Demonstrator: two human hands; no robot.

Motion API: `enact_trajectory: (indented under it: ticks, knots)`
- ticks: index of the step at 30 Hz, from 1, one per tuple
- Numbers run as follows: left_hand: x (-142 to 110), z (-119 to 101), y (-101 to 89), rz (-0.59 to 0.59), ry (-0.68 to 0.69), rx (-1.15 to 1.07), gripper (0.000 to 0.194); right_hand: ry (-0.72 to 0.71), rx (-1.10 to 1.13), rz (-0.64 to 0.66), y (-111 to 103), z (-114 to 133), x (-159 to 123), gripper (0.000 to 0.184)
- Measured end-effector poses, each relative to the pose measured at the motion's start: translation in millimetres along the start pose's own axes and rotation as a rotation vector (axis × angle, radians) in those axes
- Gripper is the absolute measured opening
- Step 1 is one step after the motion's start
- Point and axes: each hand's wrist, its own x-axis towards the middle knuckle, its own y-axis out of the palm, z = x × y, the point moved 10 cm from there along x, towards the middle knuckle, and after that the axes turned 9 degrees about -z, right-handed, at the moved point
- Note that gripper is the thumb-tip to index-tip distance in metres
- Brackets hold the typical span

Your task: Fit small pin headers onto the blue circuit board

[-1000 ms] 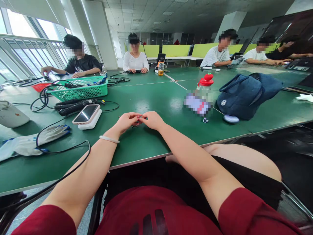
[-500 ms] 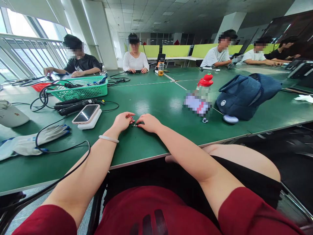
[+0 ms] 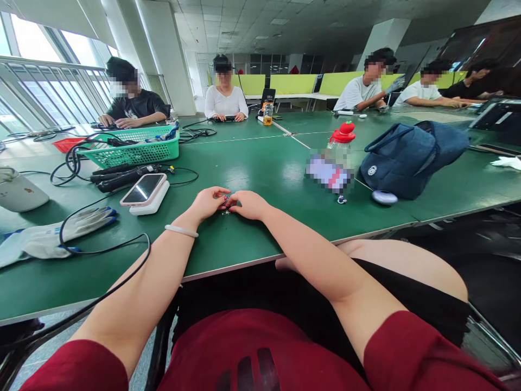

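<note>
Over the green table (image 3: 240, 239), close to its front edge, my two hands meet fingertip to fingertip. My left hand (image 3: 209, 202) is closed in a pinch on a small dark item with red and shiny bits (image 3: 225, 201), too small to name. Touching that same spot, my right hand (image 3: 249, 205) has its thumb and index finger curled together; what lies between them is mostly hidden. A few tiny shiny pieces (image 3: 226, 213) rest on the table just below the fingertips. A pale bangle (image 3: 181, 231) circles my left wrist.
To the left are a phone (image 3: 144, 189) on a white box, work gloves (image 3: 61, 233), black cables and a green basket (image 3: 134, 155). On the right stand a red-capped bottle (image 3: 342, 142) and a blue bag (image 3: 407, 160). Several people sit around the table.
My hands have drawn together, the left fingers shifting right to the right fingertips. The small item is now between them. Across the table, a co-worker has raised a gloved hand.
</note>
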Motion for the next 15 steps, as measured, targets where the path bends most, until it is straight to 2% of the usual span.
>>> enact_trajectory:
  ticks: [7, 15]
  knots:
    - [4, 1, -5.0, -0.036, 0.022, 0.032, 0.023, 0.021, -0.054, 0.022, 4, -3, 2, 0.009]
    - [-2, -3, 2.4, 0.008, -0.004, -0.119, 0.027, 0.081, -0.027, -0.081, -8, -9, 1, 0.016]
